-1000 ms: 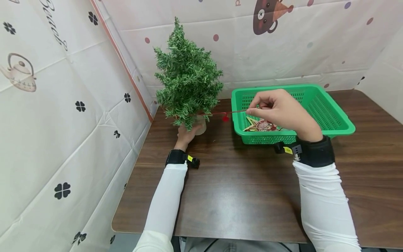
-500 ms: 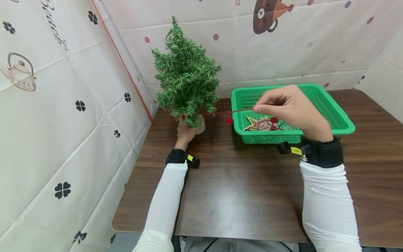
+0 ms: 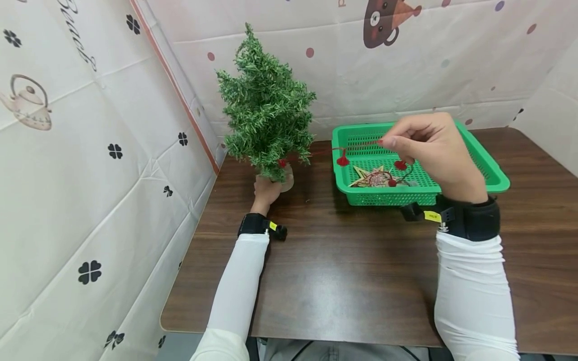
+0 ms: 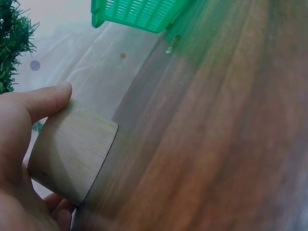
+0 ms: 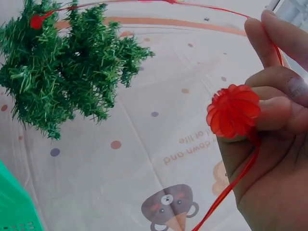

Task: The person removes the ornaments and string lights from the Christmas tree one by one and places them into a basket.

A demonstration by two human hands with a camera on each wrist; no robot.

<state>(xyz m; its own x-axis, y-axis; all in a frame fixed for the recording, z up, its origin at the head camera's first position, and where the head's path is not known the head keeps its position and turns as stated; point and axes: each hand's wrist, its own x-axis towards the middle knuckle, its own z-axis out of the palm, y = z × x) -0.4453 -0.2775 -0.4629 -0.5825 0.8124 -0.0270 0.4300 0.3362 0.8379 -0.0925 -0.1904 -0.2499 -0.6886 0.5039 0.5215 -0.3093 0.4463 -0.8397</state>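
Observation:
A small green artificial Christmas tree (image 3: 266,105) stands at the back left of the table. My left hand (image 3: 266,192) grips its pale round wooden base (image 4: 72,149), thumb along the top edge. Over the basket, my right hand (image 3: 435,153) pinches a thin red string (image 3: 361,146) between thumb and fingertips. The string stretches left to the tree's lower branches, with a red pendant (image 3: 342,159) hanging midway. Another red bead (image 3: 282,163) shows against the low branches. In the right wrist view a ribbed red lantern-shaped bead (image 5: 233,110) hangs on string beside the curled fingers.
A green plastic basket (image 3: 496,183) stands at the back right, under the right hand. Inside lie a star ornament (image 3: 361,174) and more red beads (image 3: 400,164) on string. Patterned cloth (image 3: 189,60) covers the walls behind and to the left.
My right hand has moved right and a little upward, drawing the string and its pendant rightward over the basket. The tree has shifted slightly left, while my left hand stays at its base.

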